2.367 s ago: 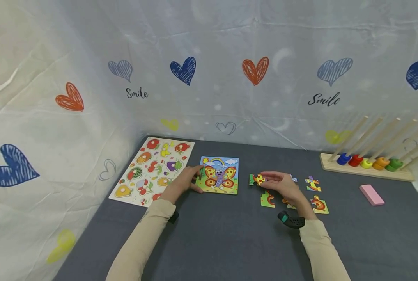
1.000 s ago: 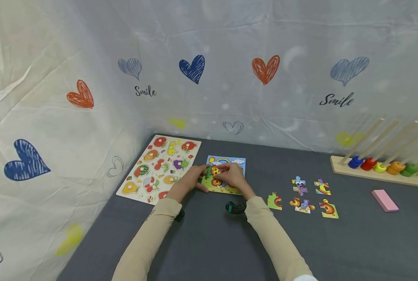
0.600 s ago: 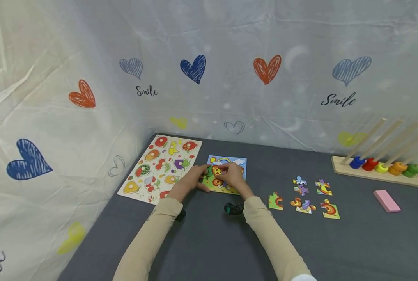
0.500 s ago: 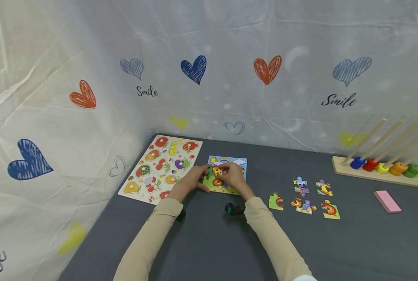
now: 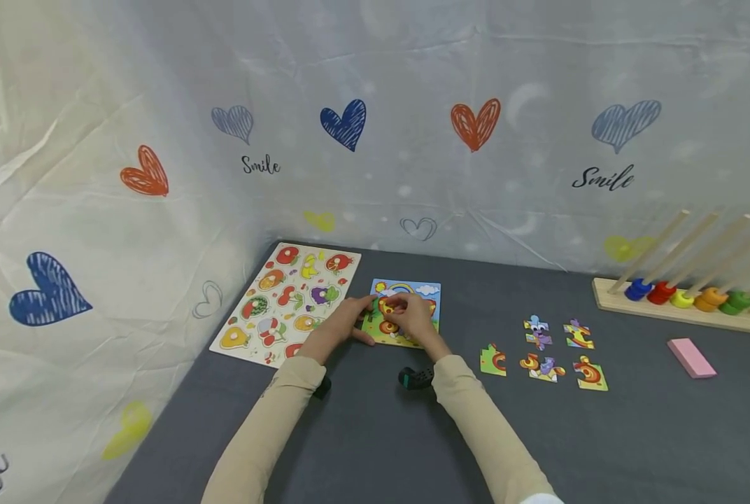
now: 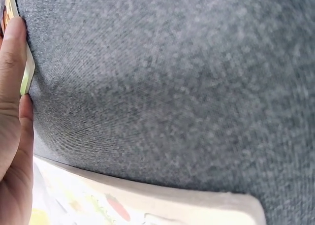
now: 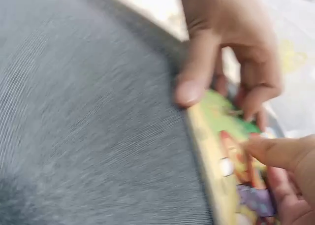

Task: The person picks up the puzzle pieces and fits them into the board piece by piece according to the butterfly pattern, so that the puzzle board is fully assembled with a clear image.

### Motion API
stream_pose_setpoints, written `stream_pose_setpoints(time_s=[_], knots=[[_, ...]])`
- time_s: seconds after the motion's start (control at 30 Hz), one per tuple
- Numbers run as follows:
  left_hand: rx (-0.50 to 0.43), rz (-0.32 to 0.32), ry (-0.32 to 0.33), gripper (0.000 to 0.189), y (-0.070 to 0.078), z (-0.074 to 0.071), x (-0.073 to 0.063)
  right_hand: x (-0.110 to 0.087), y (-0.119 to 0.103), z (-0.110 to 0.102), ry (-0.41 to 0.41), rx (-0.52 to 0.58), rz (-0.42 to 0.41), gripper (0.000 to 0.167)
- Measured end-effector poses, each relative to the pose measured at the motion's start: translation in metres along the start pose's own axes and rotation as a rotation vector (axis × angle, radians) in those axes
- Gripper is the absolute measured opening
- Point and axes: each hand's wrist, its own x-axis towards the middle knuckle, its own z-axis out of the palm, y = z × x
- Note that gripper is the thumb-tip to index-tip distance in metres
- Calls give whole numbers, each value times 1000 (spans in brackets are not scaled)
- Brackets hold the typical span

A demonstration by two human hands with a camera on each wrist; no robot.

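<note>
Head view: on the grey table (image 5: 362, 434), at 3 o'clock from the fruit board (image 5: 273, 294), we locate the butterfly board (image 5: 390, 332). Its 9 o'clock edge is gripped by the left hand (image 5: 342, 320). The right hand (image 5: 414, 319) sets narrowly spaced fingertips at the board's face; whether they pinch anything, we cannot tell. Five loose puzzle pieces (image 5: 543, 368) lie between 3 and 4 o'clock.

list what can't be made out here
Head: middle of butterfly puzzle, behind the right hand.
Head: right end of ring stacker, cut by right edge.
Left wrist: much of the left hand, cut by left edge.
Right wrist: whether the right hand pinches a piece, too blurred.
</note>
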Motion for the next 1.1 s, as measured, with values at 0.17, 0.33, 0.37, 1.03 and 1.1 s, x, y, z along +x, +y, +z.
stream_pose_setpoints(time_s=[0.17, 0.33, 0.37, 1.03, 1.1], knots=[[10, 0, -16, 88, 2, -1, 0, -6, 4, -22, -34, 150, 24, 29], [4, 15, -14, 83, -1, 0, 0, -17, 19, -58, 11, 370, 80, 36], [9, 18, -17, 84, -3, 1, -1, -20, 23, -66, 11, 388, 87, 37], [-58, -6, -25, 91, 2, -1, -2, -94, 93, -224, -60, 173, 16, 45], [-62, -10, -36, 92, 2, 0, -1, -98, 99, -233, -70, 161, 23, 46]])
